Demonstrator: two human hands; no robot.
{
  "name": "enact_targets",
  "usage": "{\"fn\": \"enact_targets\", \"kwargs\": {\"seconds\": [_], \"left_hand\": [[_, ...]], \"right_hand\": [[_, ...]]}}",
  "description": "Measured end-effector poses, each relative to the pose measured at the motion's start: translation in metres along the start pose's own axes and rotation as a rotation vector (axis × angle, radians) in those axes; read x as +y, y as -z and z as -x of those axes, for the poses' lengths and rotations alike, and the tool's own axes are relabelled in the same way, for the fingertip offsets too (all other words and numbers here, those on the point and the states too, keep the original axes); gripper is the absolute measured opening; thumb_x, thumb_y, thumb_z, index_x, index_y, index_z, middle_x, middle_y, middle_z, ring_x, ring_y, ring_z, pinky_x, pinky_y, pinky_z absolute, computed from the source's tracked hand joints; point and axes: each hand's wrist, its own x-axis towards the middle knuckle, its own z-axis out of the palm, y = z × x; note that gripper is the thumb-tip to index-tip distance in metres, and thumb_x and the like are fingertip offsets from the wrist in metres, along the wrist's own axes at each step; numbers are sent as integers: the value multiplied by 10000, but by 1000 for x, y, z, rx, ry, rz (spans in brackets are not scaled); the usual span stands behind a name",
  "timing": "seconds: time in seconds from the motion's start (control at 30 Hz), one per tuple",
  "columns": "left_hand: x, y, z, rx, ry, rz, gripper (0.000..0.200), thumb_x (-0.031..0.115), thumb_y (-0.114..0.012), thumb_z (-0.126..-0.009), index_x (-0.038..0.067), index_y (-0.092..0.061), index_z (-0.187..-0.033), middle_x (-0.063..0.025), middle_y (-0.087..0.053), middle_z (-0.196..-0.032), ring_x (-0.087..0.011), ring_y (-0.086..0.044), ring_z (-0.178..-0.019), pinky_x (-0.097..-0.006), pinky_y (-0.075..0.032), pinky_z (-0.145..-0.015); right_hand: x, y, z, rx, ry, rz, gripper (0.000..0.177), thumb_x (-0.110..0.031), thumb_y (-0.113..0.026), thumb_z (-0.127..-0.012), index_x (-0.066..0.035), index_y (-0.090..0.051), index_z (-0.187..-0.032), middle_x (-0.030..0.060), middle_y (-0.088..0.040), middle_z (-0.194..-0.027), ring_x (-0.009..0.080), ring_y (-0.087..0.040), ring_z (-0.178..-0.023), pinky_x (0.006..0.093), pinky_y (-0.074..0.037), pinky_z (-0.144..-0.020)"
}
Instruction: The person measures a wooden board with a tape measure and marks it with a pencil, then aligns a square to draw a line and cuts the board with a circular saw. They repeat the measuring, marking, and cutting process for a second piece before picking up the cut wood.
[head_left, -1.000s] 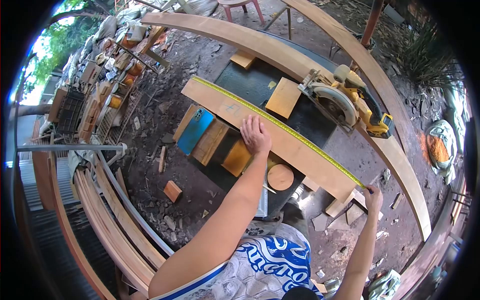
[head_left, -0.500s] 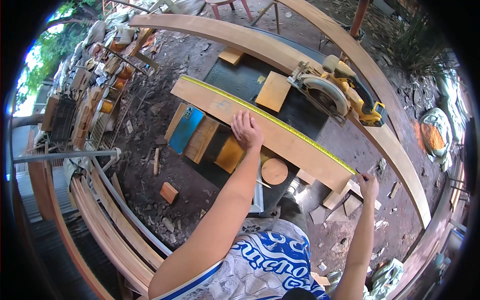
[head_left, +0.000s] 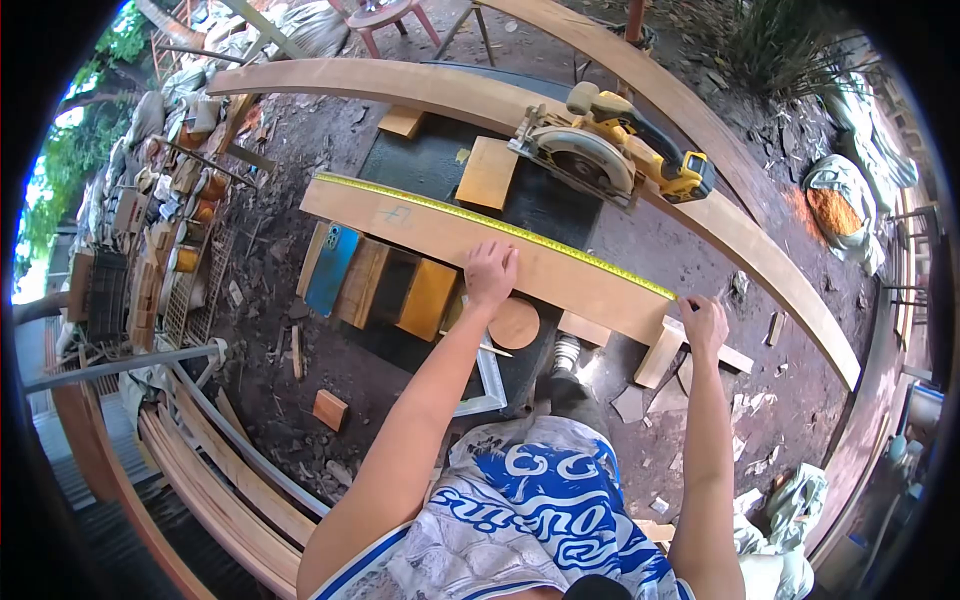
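Note:
A wooden plank (head_left: 570,277) lies across the work surface, with a yellow tape measure (head_left: 480,217) stretched along its far edge. My left hand (head_left: 491,274) rests on the plank near its middle, fingers loosely bent over the wood and not wrapped round anything. At the plank's right end, my right hand (head_left: 703,325) is closed in a pinch at the end of the tape; a tiny dark bit shows at the fingertips, too small to name. A pencil mark (head_left: 397,214) is on the plank's left part. Beside its near edge lies a blue phone (head_left: 332,270).
A circular saw (head_left: 590,150) sits on a long board (head_left: 400,80) beyond the plank. Wood blocks (head_left: 487,172), a round wooden disc (head_left: 514,323) and a metal square-like frame (head_left: 487,385) lie around it. Stacked timber (head_left: 200,460) stands at left; offcuts (head_left: 660,355) lie at right.
The view has shifted, so the scene sits further left. My left hand has moved right along the plank and its fingers are less spread. My right hand stays at the tape's right end.

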Motion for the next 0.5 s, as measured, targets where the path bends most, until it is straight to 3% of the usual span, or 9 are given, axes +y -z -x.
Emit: {"fn": "enact_targets", "kwargs": {"seconds": [0.03,0.1,0.2,0.5], "left_hand": [[6,1,-6,-1,-3,2,179,283,-746,-923,132,-742,-1019,-101,-732,-1050,-336,-682,-1013,-497,-506,-909],[13,-1,-26,-139,261,164,207,326,-770,-909,122,-753,-938,-112,-749,-903,-353,-718,-886,-499,-542,-824],[20,-4,-42,-255,346,54,274,393,-784,-895,120,-765,-903,-120,-768,-887,-362,-738,-861,-519,-561,-755],[24,-5,-52,-346,413,-23,322,455,-790,-865,136,-777,-901,-116,-786,-919,-344,-750,-912,-503,-573,-789]], "right_hand": [[0,0,1,35,16,0,267,-434,-768,-895,-194,-841,-985,95,-724,-1064,326,-690,-1085,465,-564,-914],[0,1,0,28,4,3,262,-431,-765,-899,-196,-841,-987,90,-725,-1073,322,-688,-1093,463,-564,-918],[-1,1,1,22,-1,-3,254,-426,-761,-903,-199,-840,-987,85,-726,-1082,318,-687,-1096,458,-566,-921],[0,4,3,37,10,-25,250,-417,-762,-904,-190,-839,-976,85,-730,-1063,313,-693,-1078,450,-571,-909]]}}
